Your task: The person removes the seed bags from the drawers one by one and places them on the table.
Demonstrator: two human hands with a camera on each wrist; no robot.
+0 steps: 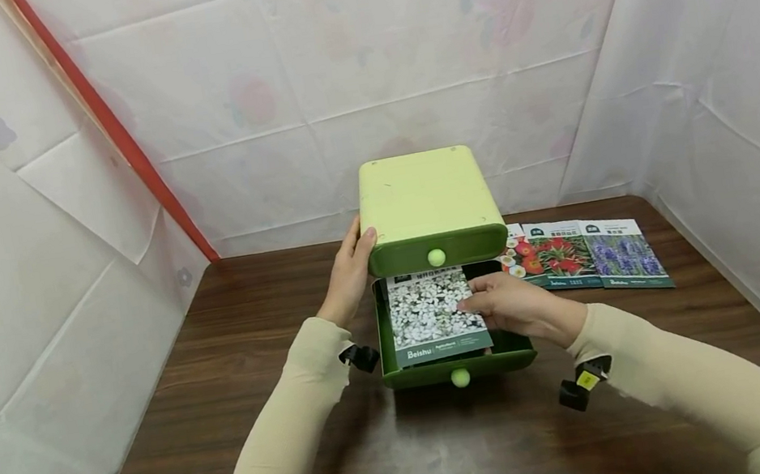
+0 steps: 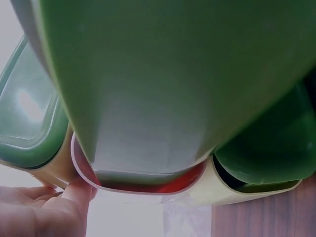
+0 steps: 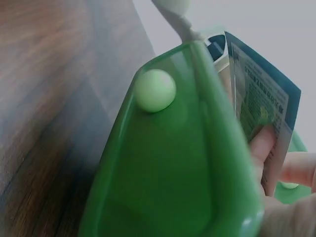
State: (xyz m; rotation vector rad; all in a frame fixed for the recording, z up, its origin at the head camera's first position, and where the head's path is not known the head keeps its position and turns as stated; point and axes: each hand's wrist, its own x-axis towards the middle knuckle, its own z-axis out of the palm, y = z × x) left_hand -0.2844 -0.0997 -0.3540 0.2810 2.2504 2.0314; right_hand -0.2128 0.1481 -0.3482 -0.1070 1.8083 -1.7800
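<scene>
A small drawer cabinet with a pale yellow-green top [image 1: 425, 193] stands on the table. One green drawer [image 1: 401, 379] below the shut top drawer is pulled out towards me. My left hand [image 1: 348, 270] rests against the cabinet's left side, thumb by the front corner. My right hand [image 1: 519, 305] pinches the right edge of a seed packet [image 1: 432, 315] with white flowers, held over the open drawer. In the right wrist view, the printed back of the packet [image 3: 259, 94] shows between thumb and fingers. The drawer's bottom is mostly hidden.
Several seed packets with red flowers [image 1: 563, 255] and purple flowers [image 1: 624, 254] lie overlapping on the brown wooden table [image 1: 262, 386], right of the cabinet. White patterned sheeting [image 1: 253, 174] hangs behind and at both sides. A round light-green knob [image 1: 460, 377] sticks out from the drawer front.
</scene>
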